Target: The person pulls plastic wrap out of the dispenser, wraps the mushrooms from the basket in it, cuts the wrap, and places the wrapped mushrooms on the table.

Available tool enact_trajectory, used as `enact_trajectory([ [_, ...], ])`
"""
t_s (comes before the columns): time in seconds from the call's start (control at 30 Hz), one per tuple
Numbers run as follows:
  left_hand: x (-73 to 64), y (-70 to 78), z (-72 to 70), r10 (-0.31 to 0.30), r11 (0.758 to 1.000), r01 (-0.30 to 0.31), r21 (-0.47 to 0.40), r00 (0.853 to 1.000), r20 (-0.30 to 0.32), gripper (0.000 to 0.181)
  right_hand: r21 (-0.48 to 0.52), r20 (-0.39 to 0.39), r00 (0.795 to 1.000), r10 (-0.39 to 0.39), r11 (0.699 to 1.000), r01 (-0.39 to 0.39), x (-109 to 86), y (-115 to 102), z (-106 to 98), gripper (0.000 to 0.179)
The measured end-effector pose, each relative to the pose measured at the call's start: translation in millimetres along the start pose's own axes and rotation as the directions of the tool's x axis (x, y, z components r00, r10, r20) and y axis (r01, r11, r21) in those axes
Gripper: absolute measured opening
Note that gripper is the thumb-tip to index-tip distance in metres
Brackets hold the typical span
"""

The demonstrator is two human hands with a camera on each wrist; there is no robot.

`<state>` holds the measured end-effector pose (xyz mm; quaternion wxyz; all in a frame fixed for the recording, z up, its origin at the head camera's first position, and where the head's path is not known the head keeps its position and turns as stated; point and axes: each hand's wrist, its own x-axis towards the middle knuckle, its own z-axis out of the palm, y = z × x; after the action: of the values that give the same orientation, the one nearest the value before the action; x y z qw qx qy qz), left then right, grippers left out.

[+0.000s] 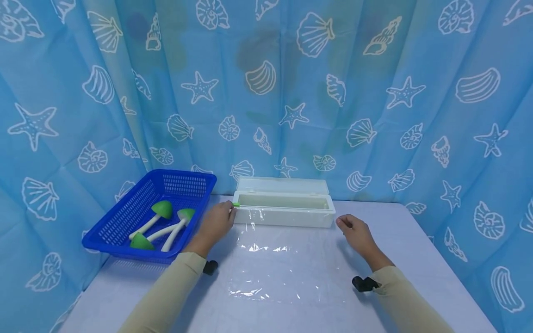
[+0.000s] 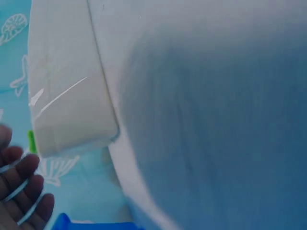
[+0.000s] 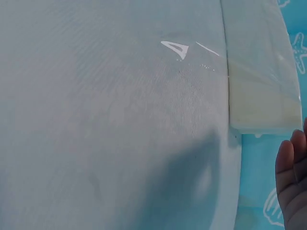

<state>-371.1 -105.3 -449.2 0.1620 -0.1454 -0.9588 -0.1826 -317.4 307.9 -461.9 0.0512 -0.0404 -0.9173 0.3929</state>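
Film [image 1: 266, 275] lay in a clear sheet over the table [image 1: 399, 236], running from the front of the white box [image 1: 325, 218] towards the person; the lid [image 1: 283, 185] stood raised at the back. A small green tab [image 1: 236, 204] sat at the box's left end, most likely a cutter. Cutting the sheet seemed to be the step in hand; doing it well called for film drawn flat and taut, the box steadied at its right end, and the tab run across in one even stroke. The left hand [image 1: 215, 223] reached to the tab, fingers loosely extended and parted; whether they touched it could not be told. The right hand [image 1: 357, 235] hovered just beside the right end, fingers close together, gripping nothing visible. Both forearms slanted forward and inward.
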Motion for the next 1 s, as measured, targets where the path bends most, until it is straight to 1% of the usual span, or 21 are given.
enact_trajectory([
  [0.07,1.9,-0.4,2.9,-0.111,0.993,0.112,-0.041,0.994,0.012,0.031,0.029,-0.029,0.999,0.015,0.999,-0.014,4.5,0.8,1.5,0.042],
  [0.17,4.1,-1.3,8.2,-0.224,0.966,0.228,-0.123,0.974,0.042,0.037,0.065,-0.082,0.996,0.036,0.997,-0.031,10.5,1.2,5.2,0.042],
  [0.27,5.9,-3.2,14.7,-0.286,0.927,0.297,-0.230,0.955,0.081,0.036,0.111,-0.134,0.989,0.066,0.993,-0.051,16.6,0.6,10.1,0.041],
  [0.33,7.5,-4.9,19.3,-0.307,0.897,0.323,-0.301,0.946,0.101,0.035,0.151,-0.164,0.983,0.083,0.987,-0.058,21.2,-0.5,13.6,0.041],
  [0.4,9.0,-6.8,23.2,-0.321,0.872,0.341,-0.350,0.940,0.117,0.034,0.193,-0.178,0.979,0.097,0.979,-0.062,25.4,-1.7,16.8,0.042],
  [0.47,10.0,-8.5,26.2,-0.334,0.851,0.356,-0.387,0.934,0.126,0.034,0.225,-0.175,0.979,0.104,0.972,-0.063,29.1,-2.5,20.0,0.044],
  [0.53,10.6,-10.3,29.0,-0.342,0.836,0.363,-0.413,0.931,0.125,0.034,0.246,-0.162,0.980,0.112,0.967,-0.069,31.8,-3.0,22.8,0.044],
  [0.63,11.3,-12.2,32.7,-0.340,0.827,0.360,-0.432,0.932,0.126,0.034,0.262,-0.148,0.982,0.116,0.962,-0.074,34.3,-3.4,26.1,0.043],
  [0.73,13.0,-12.8,34.7,-0.325,0.828,0.347,-0.441,0.937,0.128,0.032,0.277,-0.150,0.981,0.125,0.958,-0.079,35.9,-3.3,28.6,0.040],
  [0.83,14.8,-13.2,34.4,-0.310,0.839,0.330,-0.433,0.943,0.119,0.030,0.290,-0.159,0.978,0.135,0.953,-0.084,37.7,-3.3,30.9,0.036],
  [1.0,16.2,-13.6,32.7,-0.310,0.851,0.328,-0.411,0.944,0.111,0.029,0.316,-0.188,0.972,0.143,0.945,-0.078,40.9,-3.2,34.3,0.032],
])
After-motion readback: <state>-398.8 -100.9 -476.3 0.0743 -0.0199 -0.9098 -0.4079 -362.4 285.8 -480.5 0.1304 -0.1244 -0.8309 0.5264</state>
